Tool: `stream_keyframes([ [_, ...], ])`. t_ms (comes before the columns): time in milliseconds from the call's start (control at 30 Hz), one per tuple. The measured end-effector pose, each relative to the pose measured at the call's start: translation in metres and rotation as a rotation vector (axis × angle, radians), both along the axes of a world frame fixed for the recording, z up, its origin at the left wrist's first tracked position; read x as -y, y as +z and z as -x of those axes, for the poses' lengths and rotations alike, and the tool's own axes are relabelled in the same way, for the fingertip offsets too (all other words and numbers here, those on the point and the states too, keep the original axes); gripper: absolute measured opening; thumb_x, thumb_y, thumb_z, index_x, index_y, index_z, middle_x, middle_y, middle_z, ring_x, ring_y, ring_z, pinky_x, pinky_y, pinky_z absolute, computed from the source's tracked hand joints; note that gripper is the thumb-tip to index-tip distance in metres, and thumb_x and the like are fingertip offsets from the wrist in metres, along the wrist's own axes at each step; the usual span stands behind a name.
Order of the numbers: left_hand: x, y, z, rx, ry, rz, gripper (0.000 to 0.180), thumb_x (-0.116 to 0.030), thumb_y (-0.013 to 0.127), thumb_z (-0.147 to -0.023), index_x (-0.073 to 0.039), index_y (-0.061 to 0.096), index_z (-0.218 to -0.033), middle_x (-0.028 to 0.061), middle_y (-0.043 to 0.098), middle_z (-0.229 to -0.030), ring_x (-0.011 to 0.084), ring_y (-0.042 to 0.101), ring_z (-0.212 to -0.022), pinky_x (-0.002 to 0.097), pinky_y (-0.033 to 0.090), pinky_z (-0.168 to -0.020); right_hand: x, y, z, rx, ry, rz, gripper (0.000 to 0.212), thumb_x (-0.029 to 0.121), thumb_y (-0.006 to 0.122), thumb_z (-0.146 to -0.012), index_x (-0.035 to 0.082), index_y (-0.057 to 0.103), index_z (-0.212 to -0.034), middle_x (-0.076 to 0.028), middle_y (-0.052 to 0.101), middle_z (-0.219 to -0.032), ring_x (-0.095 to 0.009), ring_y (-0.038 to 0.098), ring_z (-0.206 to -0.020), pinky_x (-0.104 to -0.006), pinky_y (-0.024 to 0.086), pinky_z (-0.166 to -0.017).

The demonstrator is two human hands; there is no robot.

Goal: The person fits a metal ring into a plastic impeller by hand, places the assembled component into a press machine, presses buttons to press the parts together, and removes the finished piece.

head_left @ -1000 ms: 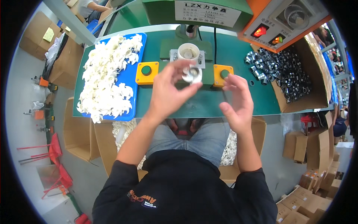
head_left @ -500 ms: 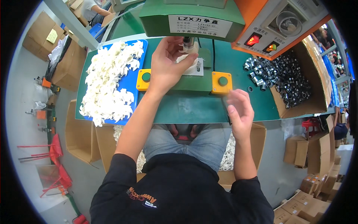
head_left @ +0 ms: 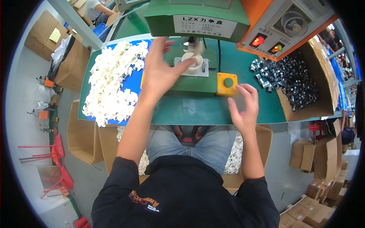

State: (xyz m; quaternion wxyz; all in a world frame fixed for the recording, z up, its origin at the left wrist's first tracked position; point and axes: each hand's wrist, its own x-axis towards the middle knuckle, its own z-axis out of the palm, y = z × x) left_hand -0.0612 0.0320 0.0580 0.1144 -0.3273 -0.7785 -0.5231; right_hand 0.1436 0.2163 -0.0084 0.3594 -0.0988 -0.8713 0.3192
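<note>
My left hand (head_left: 157, 72) is open and slightly blurred, fingers apart and thumb stretched toward a white plastic ring-shaped part (head_left: 193, 65). This part sits on the metal plate (head_left: 205, 70) of a green press, below its metal ram (head_left: 194, 47); whether the thumb touches it I cannot tell. My right hand (head_left: 245, 108) is open over the table's front edge, fingers spread, just beside the yellow button box with a green button (head_left: 228, 82). Nothing shows in its grasp.
A blue tray (head_left: 130, 81) heaped with white plastic parts (head_left: 112, 81) lies on the left. At right are loose dark threaded metal rings (head_left: 268, 76) and a tipped cardboard box (head_left: 287, 104) of more. The green press head (head_left: 159, 22) and an orange control box (head_left: 262, 11) overhang the table.
My left hand has let go of the white part and drawn back left, now covering most of the left button box. My right hand has spread its fingers near the right button box.
</note>
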Motion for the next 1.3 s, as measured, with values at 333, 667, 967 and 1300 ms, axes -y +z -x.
stream_keyframes([
  [333,0.084,-0.045,-0.021,-0.471,0.118,0.531,0.061,-0.022,0.088,-0.08,0.002,0.064,-0.131,0.0154,0.073,-0.108,0.0338,0.06,-0.105,0.0448,0.047,-0.093,-0.017,0.001,0.022,0.143,-0.037,-0.385,0.042,0.02,0.084,-0.081,0.002,0.07,-0.116,-0.015,0.063,-0.121,-0.036,0.059,-0.114,-0.0469,0.044,-0.1],
  [667,0.103,-0.033,-0.009,-0.285,0.022,0.399,0.049,-0.015,0.081,-0.085,0.002,0.067,-0.129,0.0164,0.072,-0.107,0.0345,0.061,-0.109,0.0433,0.049,-0.099,-0.014,0.019,0.026,0.205,-0.011,-0.404,0.039,0.023,0.084,-0.083,0.002,0.072,-0.113,-0.016,0.063,-0.126,-0.036,0.059,-0.119,-0.0476,0.044,-0.103],
  [967,0.163,-0.05,-0.009,-0.322,0.173,0.867,0.052,-0.016,0.083,-0.082,-0.002,0.068,-0.129,0.015,0.064,-0.122,0.0323,0.058,-0.115,0.0446,0.047,-0.095,0.006,0.026,0.08,0.067,0.061,-0.043,0.06,0.029,0.086,-0.083,0.002,0.065,-0.133,-0.019,0.062,-0.135,-0.039,0.059,-0.125,-0.0463,0.048,-0.107],
  [1300,0.17,-0.051,0.006,-0.163,0.162,0.73,0.061,-0.014,0.09,-0.074,-0.003,0.067,-0.129,0.0139,0.064,-0.114,0.0335,0.058,-0.109,0.0433,0.047,-0.096,0.02,0.035,0.123,-0.039,0.161,0.109,0.069,0.03,0.09,-0.078,0.004,0.061,-0.135,-0.013,0.065,-0.132,-0.031,0.064,-0.117,-0.042,0.051,-0.101],
])
